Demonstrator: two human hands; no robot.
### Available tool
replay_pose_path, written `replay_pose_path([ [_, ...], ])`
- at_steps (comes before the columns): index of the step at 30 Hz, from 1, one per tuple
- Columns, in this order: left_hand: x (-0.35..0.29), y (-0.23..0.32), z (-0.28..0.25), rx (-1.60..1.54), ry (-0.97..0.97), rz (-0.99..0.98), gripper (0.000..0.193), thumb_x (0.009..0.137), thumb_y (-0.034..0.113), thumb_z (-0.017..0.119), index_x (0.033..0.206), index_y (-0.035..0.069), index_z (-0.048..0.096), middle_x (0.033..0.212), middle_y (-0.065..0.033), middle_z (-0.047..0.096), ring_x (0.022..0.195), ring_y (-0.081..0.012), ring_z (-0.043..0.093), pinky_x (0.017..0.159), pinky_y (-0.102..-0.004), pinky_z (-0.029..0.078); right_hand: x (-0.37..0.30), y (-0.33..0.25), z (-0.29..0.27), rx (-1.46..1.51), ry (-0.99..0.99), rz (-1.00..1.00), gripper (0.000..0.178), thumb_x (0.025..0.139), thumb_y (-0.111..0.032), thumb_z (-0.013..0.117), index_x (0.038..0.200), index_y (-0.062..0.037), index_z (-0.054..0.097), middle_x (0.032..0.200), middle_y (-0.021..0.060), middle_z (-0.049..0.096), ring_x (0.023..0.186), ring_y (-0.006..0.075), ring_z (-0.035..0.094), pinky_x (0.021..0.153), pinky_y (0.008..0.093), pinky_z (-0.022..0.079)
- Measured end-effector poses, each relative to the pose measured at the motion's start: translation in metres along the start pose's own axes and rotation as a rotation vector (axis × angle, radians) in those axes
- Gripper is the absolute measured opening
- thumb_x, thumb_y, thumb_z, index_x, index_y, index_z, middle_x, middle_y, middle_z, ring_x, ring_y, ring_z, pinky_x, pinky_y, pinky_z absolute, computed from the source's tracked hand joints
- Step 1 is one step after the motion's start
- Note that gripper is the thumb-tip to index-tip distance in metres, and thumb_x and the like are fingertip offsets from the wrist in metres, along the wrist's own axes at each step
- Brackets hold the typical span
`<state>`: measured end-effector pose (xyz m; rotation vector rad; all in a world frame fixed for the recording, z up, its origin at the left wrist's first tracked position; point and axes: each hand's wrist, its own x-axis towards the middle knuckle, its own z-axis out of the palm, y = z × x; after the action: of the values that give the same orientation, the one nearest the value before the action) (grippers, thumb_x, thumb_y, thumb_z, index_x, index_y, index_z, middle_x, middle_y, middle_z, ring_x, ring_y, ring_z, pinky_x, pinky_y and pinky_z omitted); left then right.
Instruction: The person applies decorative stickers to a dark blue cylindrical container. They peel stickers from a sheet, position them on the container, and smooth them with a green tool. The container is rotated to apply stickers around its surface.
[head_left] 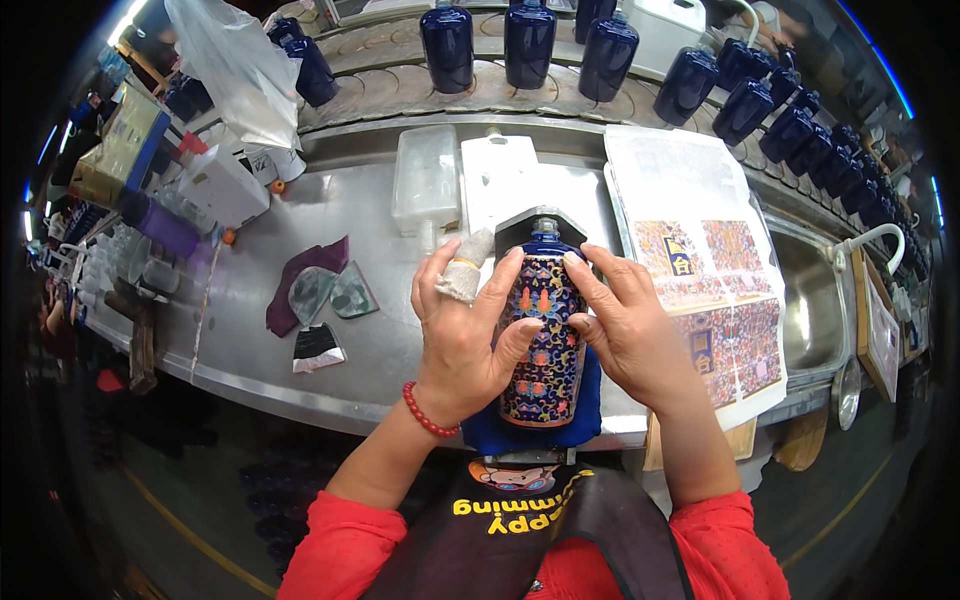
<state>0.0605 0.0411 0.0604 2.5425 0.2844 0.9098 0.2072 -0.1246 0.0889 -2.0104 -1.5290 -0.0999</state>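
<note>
A dark blue bottle lies tilted back in front of me, its neck pointing away. A colourful floral decal covers its body. My left hand grips its left side, thumb and index finger pressed on the decal. A grey cloth wrap, held by a band, covers one finger of that hand. My right hand holds the opposite side, with fingertips near the shoulder and the thumb on the front. Under the bottle are a blue cloth and a dark angular rest, mostly hidden.
Printed decal sheets lie at the right, beside a metal sink. Sponge and cloth pieces rest on the steel table at left. A clear plastic container stands farther back. Plain blue bottles line a conveyor behind.
</note>
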Motion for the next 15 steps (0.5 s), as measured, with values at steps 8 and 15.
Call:
replay_pose_path([
  [8, -0.0076, 0.0048, -0.0008, -0.024, -0.055, 0.089, 0.063, 0.101, 0.058, 0.049, 0.140, 0.011, 0.062, 0.128, -0.0086, 0.067, 0.139, -0.0400, 0.032, 0.117, -0.0566, 0.017, 0.0000, -0.0083, -0.0007, -0.032, 0.012, -0.015, 0.059, 0.084, -0.013, 0.076, 0.140, -0.0079, 0.059, 0.135, 0.0248, 0.054, 0.119, 0.0420, 0.054, 0.100, 0.0474, 0.048],
  [15, -0.0037, 0.0065, 0.0019, -0.002, -0.002, 0.069, 0.063, 0.101, 0.059, 0.049, 0.139, 0.011, 0.063, 0.133, -0.0142, 0.063, 0.138, -0.0398, 0.033, 0.117, -0.0549, 0.019, -0.0007, -0.0081, 0.0008, -0.041, 0.002, 0.010, 0.059, 0.085, -0.015, 0.076, 0.141, -0.0094, 0.058, 0.136, 0.0246, 0.053, 0.120, 0.0412, 0.053, 0.100, 0.0471, 0.048],
])
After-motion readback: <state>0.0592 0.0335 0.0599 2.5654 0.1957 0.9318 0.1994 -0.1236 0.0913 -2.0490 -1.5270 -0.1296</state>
